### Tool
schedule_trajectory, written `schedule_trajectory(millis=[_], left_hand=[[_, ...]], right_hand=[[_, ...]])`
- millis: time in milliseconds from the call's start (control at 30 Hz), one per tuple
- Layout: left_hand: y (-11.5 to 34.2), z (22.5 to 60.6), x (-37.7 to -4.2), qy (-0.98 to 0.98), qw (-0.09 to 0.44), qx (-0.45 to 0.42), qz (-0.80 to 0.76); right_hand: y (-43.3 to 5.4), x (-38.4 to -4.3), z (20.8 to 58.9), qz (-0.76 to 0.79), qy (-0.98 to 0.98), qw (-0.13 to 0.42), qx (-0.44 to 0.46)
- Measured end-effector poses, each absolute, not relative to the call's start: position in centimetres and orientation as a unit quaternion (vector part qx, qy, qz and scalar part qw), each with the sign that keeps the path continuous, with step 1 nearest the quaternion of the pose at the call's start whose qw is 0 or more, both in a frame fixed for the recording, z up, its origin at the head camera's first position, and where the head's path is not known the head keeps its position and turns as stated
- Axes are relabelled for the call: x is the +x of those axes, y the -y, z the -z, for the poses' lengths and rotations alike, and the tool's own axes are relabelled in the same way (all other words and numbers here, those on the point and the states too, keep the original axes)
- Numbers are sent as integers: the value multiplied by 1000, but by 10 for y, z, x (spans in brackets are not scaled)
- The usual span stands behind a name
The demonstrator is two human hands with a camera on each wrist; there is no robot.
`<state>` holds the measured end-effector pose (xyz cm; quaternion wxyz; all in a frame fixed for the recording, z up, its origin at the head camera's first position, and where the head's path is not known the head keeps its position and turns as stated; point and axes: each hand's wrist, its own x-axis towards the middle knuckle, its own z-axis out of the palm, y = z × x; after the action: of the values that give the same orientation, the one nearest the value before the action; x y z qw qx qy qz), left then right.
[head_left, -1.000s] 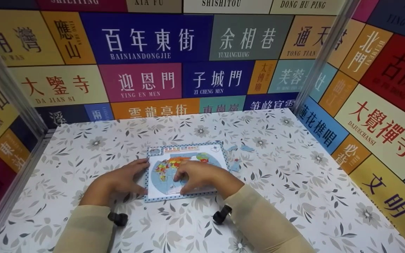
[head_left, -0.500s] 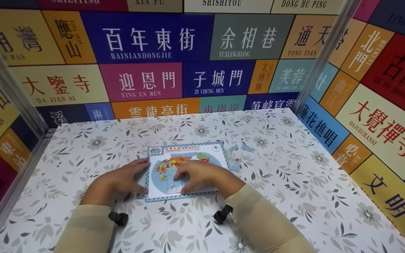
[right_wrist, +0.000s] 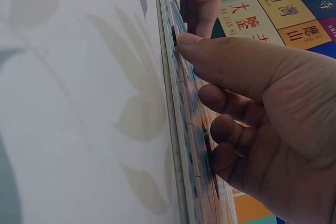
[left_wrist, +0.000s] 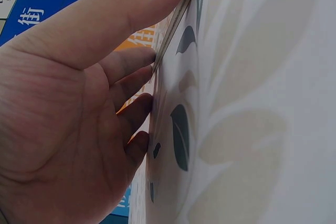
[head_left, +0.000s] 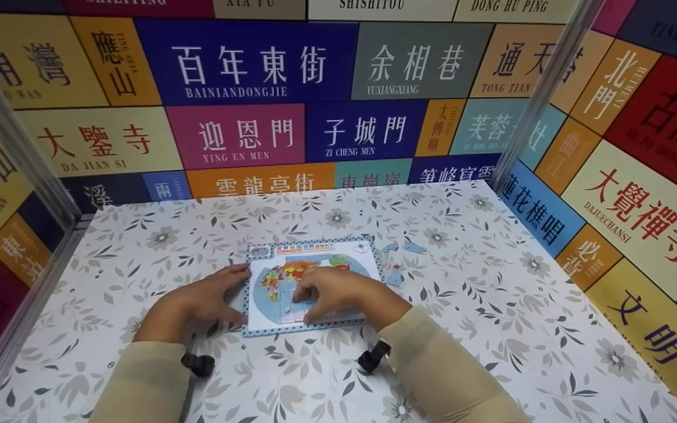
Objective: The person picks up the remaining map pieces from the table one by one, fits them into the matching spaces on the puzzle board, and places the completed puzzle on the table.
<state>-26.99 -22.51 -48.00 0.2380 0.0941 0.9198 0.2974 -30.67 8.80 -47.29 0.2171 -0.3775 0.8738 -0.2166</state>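
A world map jigsaw board [head_left: 265, 311] with a blue dotted border lies flat on the table. At its left edge rests my left hand [head_left: 206, 296], fingers spread; in the left wrist view the thumb [left_wrist: 152, 1] touches the board's edge and the other fingertips reach the tabletop. My right hand [head_left: 338, 294] is over the middle and lower part of the map, thumb and curled fingers pinching a puzzle piece at the board's surface. The right wrist view shows dark piece edges [right_wrist: 209, 142] slightly raised by the fingertips. Most of that piece is hidden under the hand.
Several loose blue puzzle pieces [head_left: 394, 276] lie just right of the board, others [head_left: 414, 248] near its upper right corner. A flower-patterned cloth [head_left: 462, 329] covers the table. Walls of coloured name panels [head_left: 244, 64] stand behind and on both sides.
My right hand has shifted very slightly, its thumb a little to the right on the map. The left hand, the board and the loose pieces stay where they were.
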Motion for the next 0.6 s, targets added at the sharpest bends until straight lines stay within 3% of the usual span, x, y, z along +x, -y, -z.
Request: schedule_trajectory(millis=[600], left_hand=[[226,480,-271,-921,240,102,-290]], right_hand=[[-84,-304,472,207,-878,214,-375]])
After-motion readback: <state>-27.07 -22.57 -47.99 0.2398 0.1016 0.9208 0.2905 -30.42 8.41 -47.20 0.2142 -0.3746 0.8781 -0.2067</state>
